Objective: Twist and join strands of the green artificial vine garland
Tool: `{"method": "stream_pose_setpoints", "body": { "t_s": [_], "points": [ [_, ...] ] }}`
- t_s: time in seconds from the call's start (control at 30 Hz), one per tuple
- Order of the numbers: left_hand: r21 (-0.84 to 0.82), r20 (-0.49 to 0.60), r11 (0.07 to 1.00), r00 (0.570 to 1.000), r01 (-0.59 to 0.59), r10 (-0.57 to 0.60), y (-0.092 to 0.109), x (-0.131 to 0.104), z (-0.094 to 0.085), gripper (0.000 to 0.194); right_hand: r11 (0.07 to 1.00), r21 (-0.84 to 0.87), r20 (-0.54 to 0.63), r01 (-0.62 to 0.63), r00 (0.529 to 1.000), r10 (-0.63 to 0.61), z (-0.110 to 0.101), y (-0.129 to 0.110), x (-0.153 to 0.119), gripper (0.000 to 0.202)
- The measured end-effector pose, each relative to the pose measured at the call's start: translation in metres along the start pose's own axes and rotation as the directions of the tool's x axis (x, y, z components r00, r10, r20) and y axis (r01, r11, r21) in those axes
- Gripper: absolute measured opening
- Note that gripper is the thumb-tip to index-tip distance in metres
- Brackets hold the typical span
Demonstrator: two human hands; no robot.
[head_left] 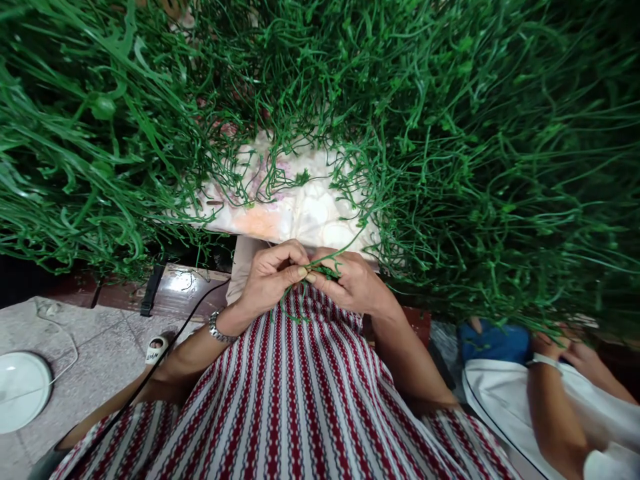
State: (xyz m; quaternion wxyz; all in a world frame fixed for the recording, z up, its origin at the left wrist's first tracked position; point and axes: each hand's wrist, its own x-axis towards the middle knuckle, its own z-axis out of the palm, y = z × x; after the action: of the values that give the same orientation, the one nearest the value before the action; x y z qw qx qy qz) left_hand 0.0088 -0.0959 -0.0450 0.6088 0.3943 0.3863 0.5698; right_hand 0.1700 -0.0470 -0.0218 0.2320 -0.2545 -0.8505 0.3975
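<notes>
Both hands meet in front of the striped cloth at my lap. My left hand [275,277] pinches thin green stems [327,257] between thumb and forefinger. Against it, my right hand [347,280] is curled round a small bunch of the same stems, its thumb touching the left thumb. Some stem ends hang below the fingers, and one long stem rises toward the upper right. Just beyond my hands lies a pale patterned sheet [257,222] with loose stems scattered on it. Large heaps of green stems [440,173] surround it.
At the right edge sits another person in white [500,393], hands near the stems. A black cable [175,340] runs along my left arm. On the floor at left are a round white object [23,393] and a cord. A dark reddish bench edge [193,290] shows under the heap.
</notes>
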Motion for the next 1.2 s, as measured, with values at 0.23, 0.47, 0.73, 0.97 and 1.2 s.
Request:
{"method": "stream_pose_setpoints", "body": {
  "t_s": [0.23,0.47,0.73,0.97,1.2],
  "points": [
    [-0.244,-0.082,0.969,0.997,-0.035,0.016,0.013,0.01,0.006,0.016,0.904,0.419,-0.082,-0.085,0.988,0.131,0.019,0.001,-0.001,0.021],
    [-0.023,0.008,0.997,0.998,-0.069,0.07,0.021,0.015,-0.002,0.012,0.918,0.377,-0.387,-0.119,0.881,0.273,-0.002,-0.001,-0.011,0.017],
    [0.238,0.083,0.948,0.977,-0.213,0.199,0.014,0.012,0.001,0.005,0.919,0.3,-0.257,-0.257,0.906,0.337,-0.003,-0.01,0.002,0.012],
    [0.347,0.061,0.882,0.946,-0.319,0.318,0.014,0.015,0.002,0.006,0.755,0.59,-0.05,-0.287,0.92,0.389,0.01,-0.011,0.002,0.026],
    [-0.012,0.068,0.998,0.995,-0.066,0.066,0.007,0.014,0.003,0.003,0.735,0.622,-0.035,-0.271,0.928,0.371,0.014,-0.01,0.0,0.021]
  ]
}}
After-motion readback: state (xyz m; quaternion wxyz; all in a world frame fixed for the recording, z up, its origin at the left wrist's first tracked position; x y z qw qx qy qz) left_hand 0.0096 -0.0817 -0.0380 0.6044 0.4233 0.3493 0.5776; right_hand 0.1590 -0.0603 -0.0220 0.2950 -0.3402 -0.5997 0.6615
